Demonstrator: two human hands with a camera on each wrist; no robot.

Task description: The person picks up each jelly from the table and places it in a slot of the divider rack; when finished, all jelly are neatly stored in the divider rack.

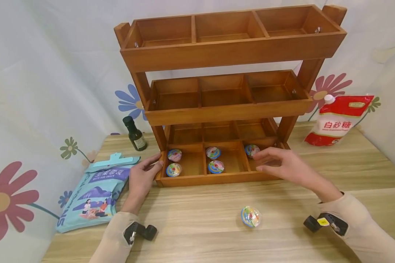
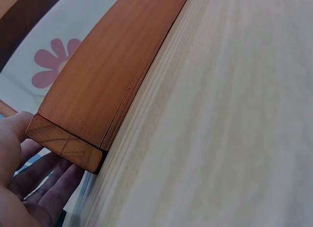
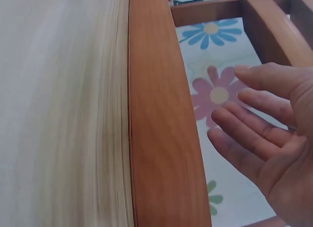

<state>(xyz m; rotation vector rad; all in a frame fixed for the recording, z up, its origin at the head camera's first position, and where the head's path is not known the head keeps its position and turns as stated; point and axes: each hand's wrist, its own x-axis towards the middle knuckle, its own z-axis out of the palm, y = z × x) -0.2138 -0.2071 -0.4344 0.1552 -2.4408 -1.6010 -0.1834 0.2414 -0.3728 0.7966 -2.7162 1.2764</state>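
A wooden three-tier rack [image 1: 197, 117] stands on the table. In the head view, my left hand [image 1: 143, 179] is at the left front corner of its bottom tier; the left wrist view shows the board's end between thumb and fingers, fingertips hidden. My right hand [image 1: 286, 164] is over the bottom tier's front right compartment, fingers extended and apart from the thumb, beside a small foil-lidded jelly cup [image 1: 251, 150]. Whether a fingertip touches it, I cannot tell. Two cups sit in the left compartment [image 1: 192, 164], two in the middle one [image 1: 232, 160]. Another jelly cup [image 1: 250, 216] lies on the table.
A blue snack bag [image 1: 95, 193] with a clip lies left, near a dark bottle [image 1: 135, 133]. A red-and-white sugar pouch [image 1: 339, 120] stands right of the rack. The upper tiers [image 1: 232, 54] overhang the back of the table [image 1: 197, 226].
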